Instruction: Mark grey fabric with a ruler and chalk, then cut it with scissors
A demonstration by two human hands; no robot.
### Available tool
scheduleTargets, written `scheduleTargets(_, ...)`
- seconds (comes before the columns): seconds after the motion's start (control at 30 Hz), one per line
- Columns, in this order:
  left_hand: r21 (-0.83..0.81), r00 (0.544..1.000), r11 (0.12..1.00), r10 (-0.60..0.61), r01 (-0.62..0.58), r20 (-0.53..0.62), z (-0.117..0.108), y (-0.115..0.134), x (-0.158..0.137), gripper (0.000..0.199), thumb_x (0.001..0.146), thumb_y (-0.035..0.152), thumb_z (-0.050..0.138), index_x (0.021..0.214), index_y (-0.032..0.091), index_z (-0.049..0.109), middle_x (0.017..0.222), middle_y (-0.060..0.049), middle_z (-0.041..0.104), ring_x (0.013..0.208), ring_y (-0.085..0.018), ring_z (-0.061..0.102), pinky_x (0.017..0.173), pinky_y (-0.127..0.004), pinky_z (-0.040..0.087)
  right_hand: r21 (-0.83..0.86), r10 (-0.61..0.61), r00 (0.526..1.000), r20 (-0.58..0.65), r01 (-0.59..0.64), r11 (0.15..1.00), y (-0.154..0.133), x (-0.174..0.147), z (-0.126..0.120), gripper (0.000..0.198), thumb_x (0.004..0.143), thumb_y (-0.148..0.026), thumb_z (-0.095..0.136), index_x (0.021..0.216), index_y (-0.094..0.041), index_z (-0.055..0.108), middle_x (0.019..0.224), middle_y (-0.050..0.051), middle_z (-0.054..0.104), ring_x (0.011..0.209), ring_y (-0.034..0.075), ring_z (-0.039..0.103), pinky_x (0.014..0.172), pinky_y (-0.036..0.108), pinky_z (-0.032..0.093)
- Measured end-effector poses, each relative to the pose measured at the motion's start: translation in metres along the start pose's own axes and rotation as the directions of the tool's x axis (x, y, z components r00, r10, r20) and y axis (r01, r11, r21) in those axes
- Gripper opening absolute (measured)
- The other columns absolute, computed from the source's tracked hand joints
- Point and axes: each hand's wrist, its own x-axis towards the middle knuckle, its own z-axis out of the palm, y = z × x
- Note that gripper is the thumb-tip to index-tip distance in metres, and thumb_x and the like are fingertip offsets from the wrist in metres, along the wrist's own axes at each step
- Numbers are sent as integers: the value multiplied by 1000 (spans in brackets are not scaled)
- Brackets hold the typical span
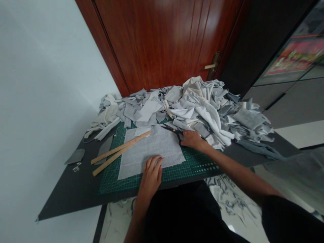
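Note:
A piece of light grey cloth (149, 148) lies flat on a green cutting mat (174, 173) with white grid lines. My left hand (152, 172) rests on the cloth's near edge, its fingers stretched out and slightly bent. At the cloth's right side, my right hand (192, 139) is closed round the handles of black scissors (173, 130). Their blades point left over the cloth's far right part, and they look slightly apart. Two wooden strips (121, 147), meeting at their far ends, lie across the cloth's left side.
A large heap of grey and white cloth scraps (197, 101) covers the back of the dark table (68, 189). A small grey scrap (76, 156) lies at the left. Behind stands a wooden door (157, 44); more scraps (230, 195) litter the floor.

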Motion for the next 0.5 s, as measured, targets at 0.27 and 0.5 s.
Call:
scheduleTargets(0.27, -153, 999, 988, 19, -12, 45, 17, 57, 6, 37, 108, 13, 40, 137, 22, 61, 137, -9, 66, 133, -26, 57, 116, -49, 48, 19, -192, 955, 228, 192, 981, 66, 18, -43, 13, 81, -27, 75, 80, -14, 73, 78, 11, 74, 80, 25, 70, 71, 29, 49)
scheduleTargets(0.5, -123, 989, 990, -57, 74, 135, 39, 87, 26, 33, 106, 17, 50, 136, 23, 60, 135, -9, 66, 125, -29, 58, 108, -50, 49, 598, -477, 661, 579, 53, 800, 123, 0, -74, 4, 88, -16, 60, 85, -14, 58, 66, -8, 49, 53, 4, 41, 52, 18, 27)
